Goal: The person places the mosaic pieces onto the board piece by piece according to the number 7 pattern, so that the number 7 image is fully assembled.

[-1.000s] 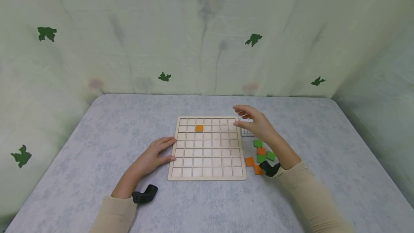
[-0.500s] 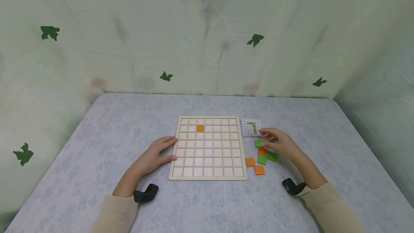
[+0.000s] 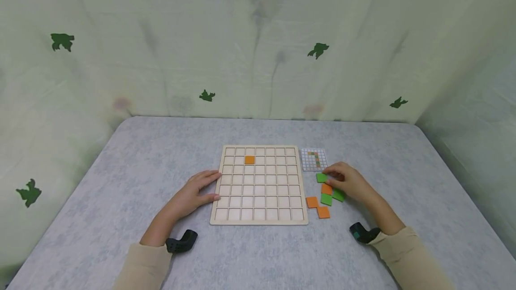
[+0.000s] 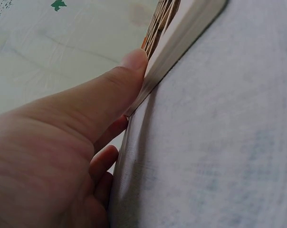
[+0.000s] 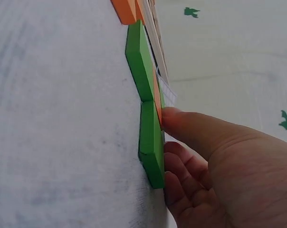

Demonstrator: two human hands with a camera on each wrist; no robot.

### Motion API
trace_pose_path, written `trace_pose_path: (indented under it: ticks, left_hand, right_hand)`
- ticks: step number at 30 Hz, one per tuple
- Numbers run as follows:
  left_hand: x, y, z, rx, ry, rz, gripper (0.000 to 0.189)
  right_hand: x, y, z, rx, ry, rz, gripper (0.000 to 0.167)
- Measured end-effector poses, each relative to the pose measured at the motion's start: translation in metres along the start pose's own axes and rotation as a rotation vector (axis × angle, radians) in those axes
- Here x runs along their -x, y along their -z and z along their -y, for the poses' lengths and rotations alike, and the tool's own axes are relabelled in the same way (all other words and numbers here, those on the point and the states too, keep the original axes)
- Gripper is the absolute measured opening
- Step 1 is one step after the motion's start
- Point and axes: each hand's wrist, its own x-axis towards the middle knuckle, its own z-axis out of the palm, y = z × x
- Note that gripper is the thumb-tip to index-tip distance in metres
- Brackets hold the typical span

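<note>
My left hand (image 3: 196, 192) rests at the left edge of a wooden grid board (image 3: 260, 189), its thumb (image 4: 134, 60) against the rim in the left wrist view. One orange tile (image 3: 249, 159) lies in a cell near the board's top. To the right of the board, my right hand (image 3: 350, 183) pinches a small green tile (image 3: 321, 177) at its right side, thumb and forefinger at the edges. Just below lie an orange tile (image 3: 326, 189) and two green tiles, one (image 3: 326, 199) under the orange and one (image 3: 338, 195) below the hand.
A small printed grid card (image 3: 313, 159) with a coloured pattern lies beside the board's upper right. Two more orange tiles (image 3: 312, 202) lie by the board's lower right edge. A pale curtain (image 3: 258, 57) with green leaf shapes hangs behind the table (image 3: 258, 258).
My right hand has moved from above the board's upper right corner down to the tiles, and the green tile has shifted slightly left. My left hand has stayed put.
</note>
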Motion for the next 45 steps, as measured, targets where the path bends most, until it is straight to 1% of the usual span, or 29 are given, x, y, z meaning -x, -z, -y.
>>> trace_pose_path:
  ticks: [3, 7, 9, 11, 14, 16, 22, 25, 30, 34, 37, 40, 45]
  left_hand:
    - [0.0, 0.0, 0.0, -0.001, -0.003, -0.002, 0.066]
    - [0.0, 0.0, 0.0, 0.0, -0.001, -0.003, 0.066]
    - [0.0, 0.0, 0.0, 0.0, 0.001, -0.002, 0.067]
    - [0.0, 0.001, -0.001, -0.003, 0.003, 0.0, 0.066]
    - [0.001, 0.001, -0.003, -0.005, 0.005, 0.003, 0.066]
    - [0.001, 0.002, -0.004, -0.005, 0.006, 0.004, 0.066]
    - [0.001, 0.002, -0.004, 0.0, 0.005, 0.005, 0.066]
    - [0.001, 0.002, -0.004, -0.001, 0.004, 0.005, 0.066]
    - [0.002, 0.001, -0.003, 0.004, 0.013, 0.003, 0.067]
    - [0.001, 0.001, -0.003, 0.006, 0.009, 0.003, 0.066]
    - [0.001, 0.002, -0.003, 0.011, 0.006, 0.002, 0.065]
    - [0.0, 0.002, -0.002, 0.016, 0.008, 0.003, 0.065]
    - [0.0, 0.001, -0.002, 0.017, 0.015, 0.003, 0.066]
  right_hand:
    - [-0.001, -0.001, 0.001, 0.021, -0.004, 0.012, 0.03]
    - [-0.002, 0.001, 0.004, 0.032, -0.035, 0.035, 0.031]
    - [-0.003, 0.003, 0.009, 0.025, -0.059, 0.05, 0.033]
    - [-0.005, 0.004, 0.015, 0.028, -0.06, 0.052, 0.032]
    - [-0.01, 0.004, 0.027, 0.028, -0.026, 0.037, 0.032]
    - [-0.016, 0.003, 0.034, 0.015, 0.02, 0.014, 0.03]
    - [-0.037, -0.006, 0.061, -0.076, 0.122, -0.025, 0.028]
    - [-0.051, -0.014, 0.075, -0.104, 0.146, -0.018, 0.027]
    - [-0.073, -0.03, 0.095, -0.147, 0.162, -0.002, 0.029]
    - [-0.087, -0.044, 0.106, -0.229, 0.134, 0.009, 0.029]
    - [-0.095, -0.056, 0.109, -0.273, 0.104, 0.019, 0.028]
    - [-0.101, -0.066, 0.108, -0.26, 0.078, 0.038, 0.027]
    - [-0.105, -0.078, 0.101, -0.196, 0.019, 0.066, 0.025]
